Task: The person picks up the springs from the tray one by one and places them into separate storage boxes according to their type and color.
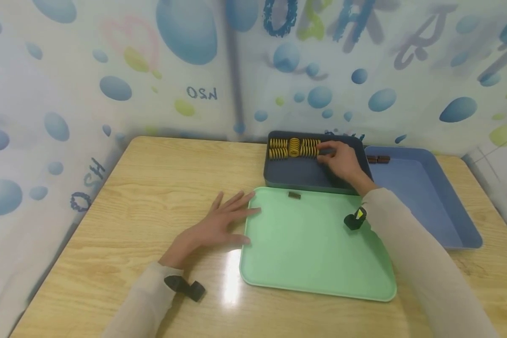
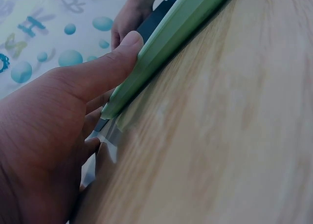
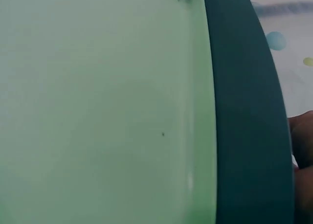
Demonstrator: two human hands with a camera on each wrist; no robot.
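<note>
Several yellow coil springs (image 1: pixel 278 153) lie grouped at the back left of the dark tray (image 1: pixel 317 177). My right hand (image 1: pixel 341 161) reaches into that tray, its thumb and forefinger curled about the right end of a yellow spring (image 1: pixel 308 151). In the right wrist view only part of the right hand (image 3: pixel 304 141) shows past the dark tray's wall, so the grip is hidden there. With fingers spread, my left hand (image 1: pixel 219 223) rests at the left edge of the green tray (image 1: pixel 312 244). Its thumb touches the rim in the left wrist view.
A small brown spring (image 1: pixel 294 195) lies at the back of the green tray. Two dark red-brown springs (image 1: pixel 380 159) lie in the blue tray (image 1: pixel 426 202) on the right. A patterned wall covering (image 1: pixel 253 84) rises behind the wooden table (image 1: pixel 152 188).
</note>
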